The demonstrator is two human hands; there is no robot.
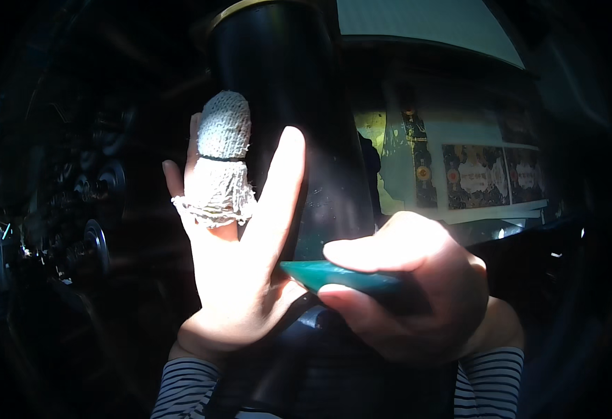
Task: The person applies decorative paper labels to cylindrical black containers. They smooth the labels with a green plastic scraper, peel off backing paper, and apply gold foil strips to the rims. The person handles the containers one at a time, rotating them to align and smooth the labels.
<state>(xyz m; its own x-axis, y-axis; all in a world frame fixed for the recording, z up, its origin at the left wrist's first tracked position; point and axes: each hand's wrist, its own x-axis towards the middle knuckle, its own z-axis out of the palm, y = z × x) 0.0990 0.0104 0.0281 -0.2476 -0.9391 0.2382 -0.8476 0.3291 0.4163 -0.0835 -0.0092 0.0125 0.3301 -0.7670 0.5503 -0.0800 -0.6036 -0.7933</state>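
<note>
I am watching the left hand (232, 272) spreading wide open against the tall black cylinder (288, 133) at frame centre, one finger wearing a white gauze bandage (221, 164), while the right hand (411, 293) is pinching a flat teal piece (344, 278) against the cylinder's lower part.

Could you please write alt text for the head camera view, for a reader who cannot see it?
A left hand, one finger wrapped in white gauze, rests open against a tall black cylinder, while the right hand presses a flat teal tool to it. Dark surroundings; striped sleeves.
</note>
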